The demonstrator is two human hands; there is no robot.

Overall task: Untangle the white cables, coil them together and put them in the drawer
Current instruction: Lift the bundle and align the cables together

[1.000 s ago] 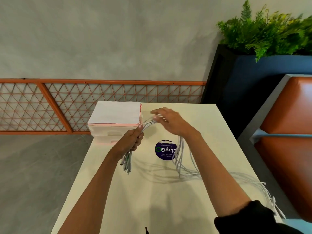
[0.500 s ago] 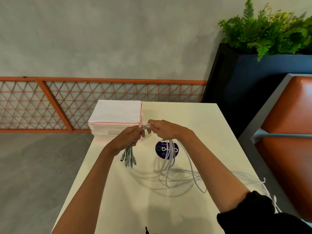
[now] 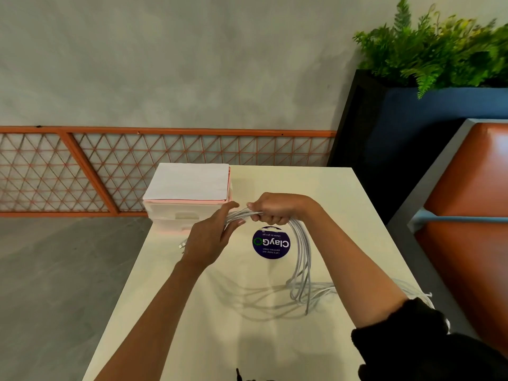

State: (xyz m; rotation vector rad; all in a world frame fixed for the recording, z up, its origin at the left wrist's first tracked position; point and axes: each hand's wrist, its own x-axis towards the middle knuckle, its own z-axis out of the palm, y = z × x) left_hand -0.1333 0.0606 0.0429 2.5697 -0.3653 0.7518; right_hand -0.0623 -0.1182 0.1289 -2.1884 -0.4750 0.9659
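Several white cables (image 3: 301, 257) run as one bundle across the cream table (image 3: 220, 325). My right hand (image 3: 275, 210) grips the bundle in a fist above the table. From the fist the cables hang down in long loops to the tabletop and trail right, under my forearm, to the table's edge. My left hand (image 3: 211, 237) holds the other end, with the strands running between thumb and fingers, and the plug ends (image 3: 181, 246) poke out to its left. The small white and pink drawer unit (image 3: 189, 213) stands at the table's far left corner, its drawers closed.
A round blue sticker (image 3: 271, 243) lies on the table below my right hand. An orange padded bench (image 3: 467, 215) runs along the right, with a dark planter of ferns (image 3: 428, 50) behind it. An orange lattice rail (image 3: 82, 174) and grey floor lie to the left.
My right hand has slid right along the bundle, away from my left hand, and the hanging loops have swung right with it. My left hand's fingers have straightened and its plug ends now point left.
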